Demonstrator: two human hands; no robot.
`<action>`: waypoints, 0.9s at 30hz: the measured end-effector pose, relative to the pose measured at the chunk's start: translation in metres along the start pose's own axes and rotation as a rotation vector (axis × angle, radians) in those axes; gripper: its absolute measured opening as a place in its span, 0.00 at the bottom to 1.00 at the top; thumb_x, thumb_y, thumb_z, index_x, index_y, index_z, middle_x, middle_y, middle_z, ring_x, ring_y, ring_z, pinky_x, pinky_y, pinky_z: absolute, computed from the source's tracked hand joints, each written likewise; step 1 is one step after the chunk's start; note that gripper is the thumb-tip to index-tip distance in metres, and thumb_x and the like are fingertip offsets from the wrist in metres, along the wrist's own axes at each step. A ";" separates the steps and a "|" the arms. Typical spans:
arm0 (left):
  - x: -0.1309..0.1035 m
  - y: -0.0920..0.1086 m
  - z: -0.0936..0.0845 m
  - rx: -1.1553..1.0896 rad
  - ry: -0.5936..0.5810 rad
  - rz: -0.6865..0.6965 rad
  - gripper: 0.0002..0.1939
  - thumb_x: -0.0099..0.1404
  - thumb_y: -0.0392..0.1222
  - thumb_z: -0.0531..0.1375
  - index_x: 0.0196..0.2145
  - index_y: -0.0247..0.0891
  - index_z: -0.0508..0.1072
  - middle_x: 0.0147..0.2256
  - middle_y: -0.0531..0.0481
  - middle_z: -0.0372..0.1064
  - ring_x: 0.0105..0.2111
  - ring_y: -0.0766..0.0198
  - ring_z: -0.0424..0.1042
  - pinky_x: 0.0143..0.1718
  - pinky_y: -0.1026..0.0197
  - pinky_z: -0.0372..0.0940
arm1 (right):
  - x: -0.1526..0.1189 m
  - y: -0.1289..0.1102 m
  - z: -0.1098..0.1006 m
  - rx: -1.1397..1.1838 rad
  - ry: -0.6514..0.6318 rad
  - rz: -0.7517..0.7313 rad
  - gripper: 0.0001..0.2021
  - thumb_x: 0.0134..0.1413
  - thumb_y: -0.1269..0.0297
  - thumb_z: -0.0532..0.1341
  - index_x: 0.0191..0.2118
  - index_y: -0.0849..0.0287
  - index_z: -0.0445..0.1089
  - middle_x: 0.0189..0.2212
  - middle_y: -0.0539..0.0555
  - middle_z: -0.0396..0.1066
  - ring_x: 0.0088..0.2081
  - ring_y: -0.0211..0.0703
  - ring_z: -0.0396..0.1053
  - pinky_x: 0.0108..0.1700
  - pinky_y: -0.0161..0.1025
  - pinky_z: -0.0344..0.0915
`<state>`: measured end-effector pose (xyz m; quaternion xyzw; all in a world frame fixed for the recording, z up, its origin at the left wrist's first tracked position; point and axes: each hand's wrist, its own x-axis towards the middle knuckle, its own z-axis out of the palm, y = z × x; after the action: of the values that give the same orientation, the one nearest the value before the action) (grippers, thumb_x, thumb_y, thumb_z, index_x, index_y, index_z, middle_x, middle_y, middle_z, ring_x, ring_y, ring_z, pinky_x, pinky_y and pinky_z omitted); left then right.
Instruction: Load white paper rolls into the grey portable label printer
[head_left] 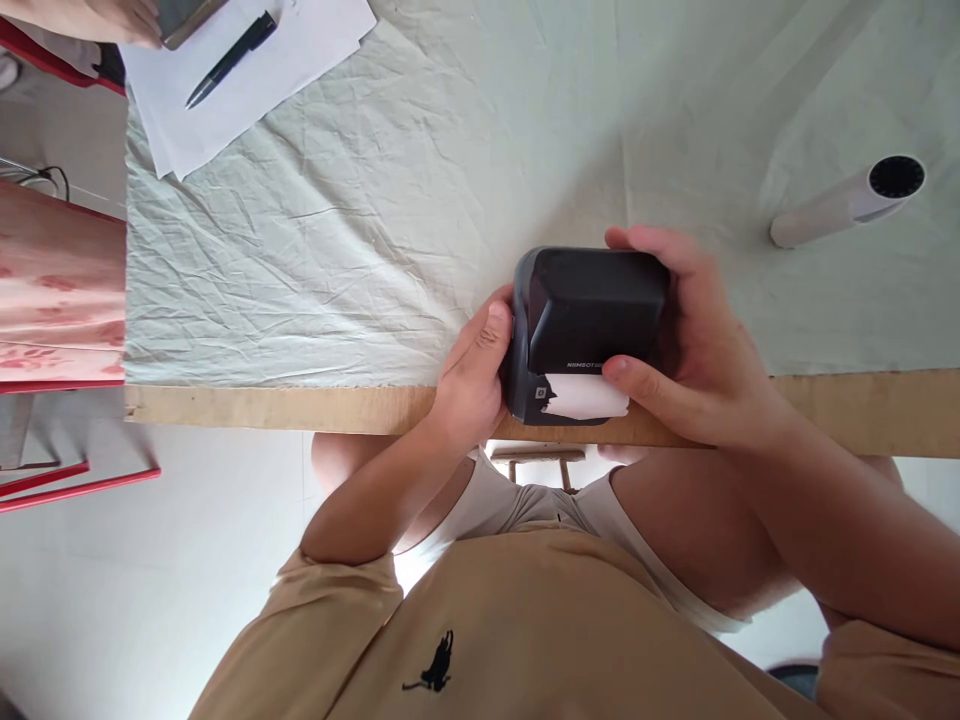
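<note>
A black label printer (596, 310) is held between my two hands at the table's front edge. A torn-edged strip of white paper (589, 396) comes out of its near side. My left hand (480, 365) grips the printer's left side, thumb on top near the corner. My right hand (686, 340) wraps round the right side, its fingers at the far right corner and its thumb at the right end of the paper. The printer's underside is hidden.
A white cylindrical device with a black top (847, 205) stands at the right. At the far left lie white papers (277, 90) with a black pen (231, 60), beside another person's hand (124, 22) at a dark phone-like object (184, 18). The wooden table edge (277, 408) runs below.
</note>
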<state>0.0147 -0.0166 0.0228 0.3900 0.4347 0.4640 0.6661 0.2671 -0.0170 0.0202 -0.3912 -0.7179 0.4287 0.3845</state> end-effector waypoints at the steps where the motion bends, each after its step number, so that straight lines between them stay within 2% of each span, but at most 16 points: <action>1: -0.001 0.000 0.000 0.011 0.012 -0.003 0.31 0.86 0.78 0.66 0.55 0.47 0.90 0.61 0.46 0.94 0.76 0.39 0.85 0.82 0.38 0.79 | 0.001 -0.001 0.000 -0.008 -0.001 -0.012 0.42 0.85 0.43 0.74 0.92 0.23 0.57 0.75 0.53 0.81 0.70 0.62 0.86 0.67 0.60 0.91; 4: -0.002 0.001 -0.001 0.017 0.006 0.003 0.28 0.86 0.75 0.69 0.53 0.47 0.90 0.58 0.47 0.94 0.71 0.41 0.88 0.78 0.41 0.80 | 0.002 -0.002 -0.001 -0.068 -0.019 -0.040 0.43 0.87 0.43 0.71 0.94 0.22 0.53 0.77 0.53 0.80 0.68 0.60 0.87 0.65 0.58 0.91; 8: 0.000 0.005 0.000 -0.027 -0.010 -0.022 0.25 0.81 0.72 0.75 0.48 0.46 0.87 0.46 0.49 0.91 0.57 0.45 0.90 0.62 0.45 0.85 | 0.001 -0.004 -0.006 -0.139 -0.059 -0.042 0.46 0.89 0.40 0.68 0.96 0.23 0.45 0.84 0.55 0.74 0.76 0.63 0.84 0.74 0.61 0.89; 10: 0.001 0.006 0.001 -0.018 0.005 -0.023 0.26 0.80 0.73 0.76 0.46 0.46 0.87 0.43 0.50 0.90 0.51 0.48 0.90 0.57 0.46 0.85 | 0.000 -0.005 -0.007 -0.160 -0.067 -0.042 0.48 0.88 0.39 0.68 0.97 0.23 0.43 0.87 0.55 0.70 0.80 0.66 0.80 0.78 0.65 0.88; 12: 0.002 0.005 0.001 0.003 0.023 -0.021 0.28 0.81 0.74 0.74 0.47 0.46 0.87 0.45 0.50 0.90 0.53 0.48 0.90 0.60 0.46 0.85 | -0.002 -0.006 -0.006 -0.172 -0.059 -0.033 0.50 0.86 0.39 0.70 0.97 0.23 0.43 0.87 0.55 0.69 0.82 0.67 0.79 0.79 0.67 0.87; 15: 0.004 0.001 0.000 -0.010 0.019 -0.025 0.31 0.84 0.79 0.69 0.50 0.46 0.88 0.51 0.48 0.92 0.63 0.44 0.91 0.67 0.43 0.86 | -0.002 -0.007 -0.004 -0.208 -0.034 -0.028 0.49 0.87 0.40 0.70 0.97 0.24 0.44 0.86 0.57 0.71 0.80 0.65 0.81 0.75 0.64 0.90; 17: 0.003 -0.001 -0.002 -0.046 -0.024 -0.015 0.34 0.84 0.82 0.66 0.52 0.47 0.88 0.54 0.47 0.92 0.69 0.40 0.89 0.69 0.41 0.86 | -0.001 -0.008 -0.003 -0.305 0.035 -0.087 0.47 0.88 0.37 0.68 0.98 0.29 0.48 0.83 0.60 0.74 0.77 0.66 0.82 0.71 0.65 0.92; 19: 0.002 -0.002 -0.004 -0.046 -0.076 0.015 0.34 0.84 0.83 0.66 0.54 0.48 0.88 0.57 0.46 0.92 0.72 0.38 0.88 0.71 0.40 0.85 | 0.000 -0.012 -0.004 -0.477 0.167 -0.202 0.47 0.85 0.30 0.69 0.96 0.35 0.58 0.75 0.64 0.79 0.70 0.69 0.85 0.63 0.65 0.93; 20: 0.001 -0.002 -0.004 -0.027 -0.096 0.031 0.34 0.84 0.83 0.67 0.55 0.49 0.87 0.58 0.47 0.92 0.71 0.39 0.88 0.72 0.40 0.84 | 0.001 -0.014 -0.005 -0.555 0.228 -0.247 0.46 0.83 0.29 0.71 0.94 0.36 0.64 0.68 0.64 0.82 0.64 0.67 0.87 0.58 0.62 0.93; 22: 0.000 -0.001 -0.005 0.023 -0.105 0.048 0.34 0.83 0.83 0.69 0.58 0.49 0.87 0.60 0.47 0.92 0.70 0.40 0.89 0.72 0.40 0.84 | 0.001 -0.021 -0.006 -0.629 0.293 -0.270 0.42 0.82 0.37 0.76 0.91 0.33 0.70 0.49 0.56 0.84 0.46 0.55 0.86 0.44 0.52 0.88; 24: -0.002 0.001 -0.004 0.064 -0.095 0.041 0.35 0.82 0.82 0.70 0.60 0.49 0.86 0.60 0.47 0.92 0.69 0.41 0.89 0.73 0.41 0.83 | -0.002 -0.026 -0.008 -0.589 0.322 -0.251 0.37 0.83 0.47 0.77 0.89 0.26 0.72 0.32 0.45 0.78 0.29 0.42 0.75 0.31 0.41 0.76; 25: -0.002 0.002 -0.004 0.077 -0.089 0.028 0.35 0.82 0.82 0.70 0.60 0.48 0.85 0.60 0.47 0.92 0.69 0.41 0.89 0.73 0.41 0.83 | -0.004 -0.029 -0.008 -0.555 0.355 -0.231 0.33 0.84 0.50 0.76 0.86 0.25 0.74 0.27 0.41 0.75 0.23 0.38 0.69 0.26 0.39 0.68; 27: -0.002 0.003 -0.003 0.094 -0.084 0.004 0.35 0.82 0.82 0.70 0.60 0.48 0.85 0.60 0.47 0.92 0.69 0.41 0.88 0.73 0.41 0.82 | -0.009 -0.033 -0.008 -0.492 0.412 -0.132 0.24 0.86 0.47 0.74 0.79 0.27 0.81 0.24 0.39 0.75 0.20 0.36 0.65 0.22 0.39 0.62</action>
<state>0.0109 -0.0180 0.0250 0.4407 0.4268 0.4277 0.6638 0.2702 -0.0333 0.0510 -0.5035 -0.7309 0.1286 0.4425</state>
